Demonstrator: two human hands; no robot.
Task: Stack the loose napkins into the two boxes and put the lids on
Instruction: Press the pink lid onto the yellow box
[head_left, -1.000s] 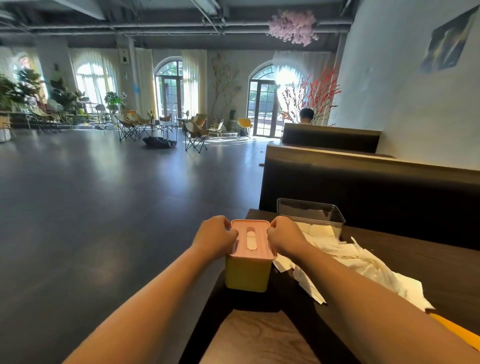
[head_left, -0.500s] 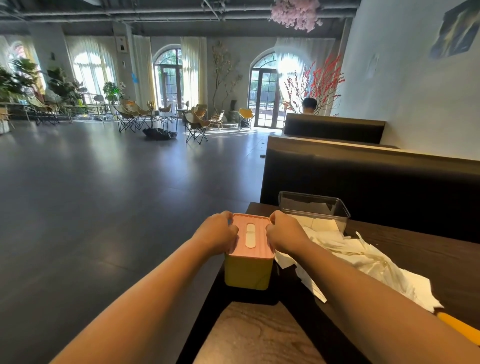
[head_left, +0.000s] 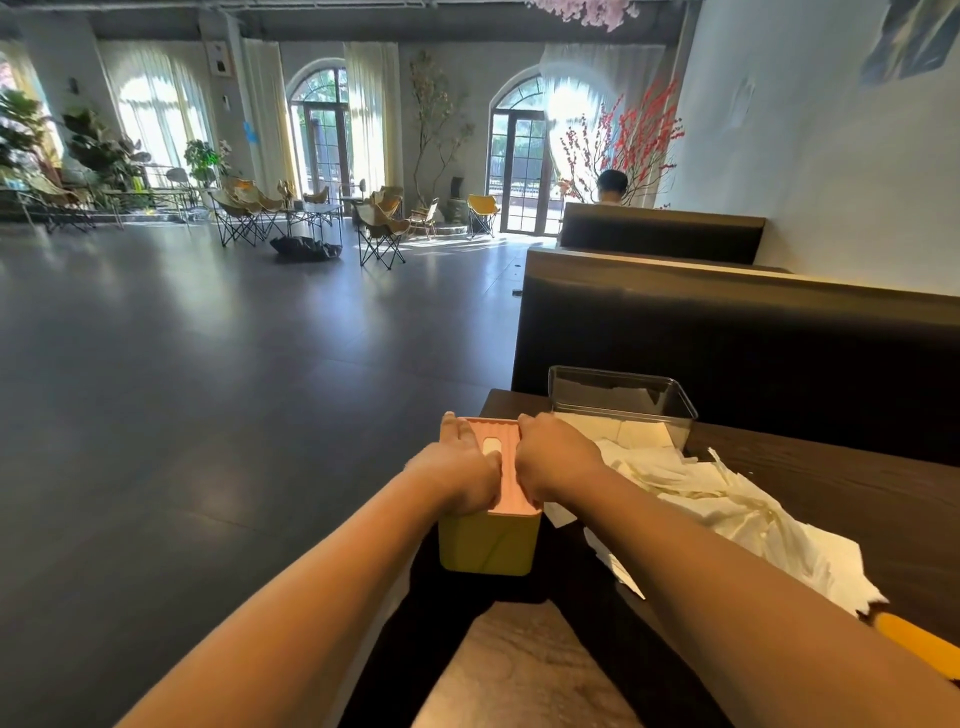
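Pink ribbed plastic with a slot in it: the lid (head_left: 511, 491) sits on the yellow box (head_left: 485, 545) at the near left edge of the table (head_left: 831, 483), and both hands are on top of it. The left hand (head_left: 460, 475) lies flat along the lid's left side, fingers stretched toward the far corner, thumb beside the slot. The right hand (head_left: 553, 460) covers the right side with its fingers bent under (whether they hook the rim or merely press, I cannot tell). A strip of lid shows between the hands. Just right of the box, loose napkins (head_left: 727, 499) sprawl over the dark wood. Beyond them stands the clear box (head_left: 623, 400), open-topped, with napkins inside.
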